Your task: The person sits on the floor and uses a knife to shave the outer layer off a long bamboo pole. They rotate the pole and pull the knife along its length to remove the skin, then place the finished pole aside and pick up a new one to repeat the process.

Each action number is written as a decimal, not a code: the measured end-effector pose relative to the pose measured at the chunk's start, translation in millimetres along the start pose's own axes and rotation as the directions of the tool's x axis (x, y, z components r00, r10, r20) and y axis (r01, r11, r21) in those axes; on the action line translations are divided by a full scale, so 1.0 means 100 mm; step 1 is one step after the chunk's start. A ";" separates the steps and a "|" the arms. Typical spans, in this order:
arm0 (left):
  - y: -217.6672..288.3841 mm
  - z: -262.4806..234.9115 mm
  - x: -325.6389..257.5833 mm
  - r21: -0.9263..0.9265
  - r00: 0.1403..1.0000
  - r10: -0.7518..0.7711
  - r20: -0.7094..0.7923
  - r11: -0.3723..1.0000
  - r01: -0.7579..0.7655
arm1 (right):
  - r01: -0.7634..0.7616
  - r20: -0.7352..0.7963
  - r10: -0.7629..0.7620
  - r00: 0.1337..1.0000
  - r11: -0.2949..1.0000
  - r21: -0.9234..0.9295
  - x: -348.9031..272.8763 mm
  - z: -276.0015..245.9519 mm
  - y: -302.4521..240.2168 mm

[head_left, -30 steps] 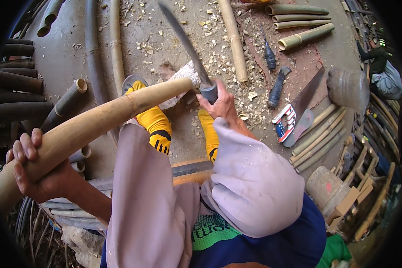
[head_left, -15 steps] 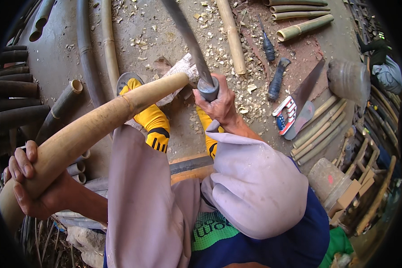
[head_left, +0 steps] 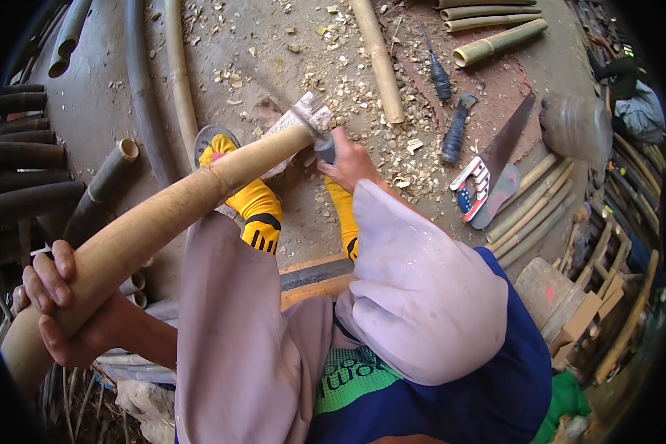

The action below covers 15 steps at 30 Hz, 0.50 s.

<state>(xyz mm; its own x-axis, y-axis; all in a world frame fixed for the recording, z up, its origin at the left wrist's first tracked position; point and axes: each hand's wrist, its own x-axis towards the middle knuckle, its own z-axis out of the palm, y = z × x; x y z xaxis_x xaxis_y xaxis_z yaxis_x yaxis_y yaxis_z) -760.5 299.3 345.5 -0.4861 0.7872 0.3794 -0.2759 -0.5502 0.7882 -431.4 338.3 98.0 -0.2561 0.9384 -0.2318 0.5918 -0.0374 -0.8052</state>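
Note:
My left hand (head_left: 55, 307) grips the near end of a thick tan bamboo pole (head_left: 163, 218) that slants up and right across my lap. Its far tip (head_left: 309, 115) is whitish and shaved, resting on the ground past my yellow-socked feet (head_left: 257, 211). My right hand (head_left: 348, 161) is closed on the dark handle of a long knife (head_left: 324, 148) right beside that tip. The blade is a faint motion blur running up and left from the handle, so its edge cannot be made out. Pale chips (head_left: 348, 81) lie around the tip.
A hand saw (head_left: 496, 159) and two dark-handled tools (head_left: 455, 129) lie on the ground to the right. Cut bamboo lengths (head_left: 496, 41) lie at the top, thin canes (head_left: 533, 214) at the right, dark tubes (head_left: 29, 155) at the left. A grey jug (head_left: 577, 122) stands far right.
The knife blade, raised and pointing away before, has swung down toward the pole's tip and is now blurred. My left hand has slid slightly lower along the pole.

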 end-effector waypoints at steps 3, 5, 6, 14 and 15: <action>0.00 0.00 -0.02 0.000 1.000 0.006 0.003 1.000 -0.006 | -0.186 0.130 0.195 0.972 0.980 -0.075 0.08 -0.01 -0.02; 0.02 -0.06 -0.02 -0.068 1.000 -0.019 -0.021 0.998 0.017 | -0.178 0.161 0.180 0.970 0.984 -0.024 0.07 -0.09 -0.15; 0.01 -0.07 -0.04 -0.089 0.999 -0.034 0.017 0.995 0.036 | -0.036 -0.009 0.036 0.999 0.999 0.021 -0.02 -0.10 -0.28; 0.05 -0.05 -0.01 -0.096 0.987 -0.055 0.153 0.993 0.070 | -0.099 0.116 0.120 0.986 0.980 -0.172 0.11 -0.01 0.05; 0.06 -0.09 -0.01 -0.119 0.982 -0.060 0.179 0.989 0.082 | -0.108 0.133 0.125 0.983 0.986 -0.128 0.09 -0.04 0.02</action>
<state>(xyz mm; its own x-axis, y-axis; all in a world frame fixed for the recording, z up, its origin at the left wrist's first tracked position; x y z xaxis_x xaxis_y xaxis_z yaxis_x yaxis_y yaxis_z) -769.0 292.5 345.4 -0.3120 0.8558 0.4125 -0.4118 -0.5131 0.7531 -429.5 348.2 96.5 -0.2796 0.8720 -0.4018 0.7091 -0.0946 -0.6987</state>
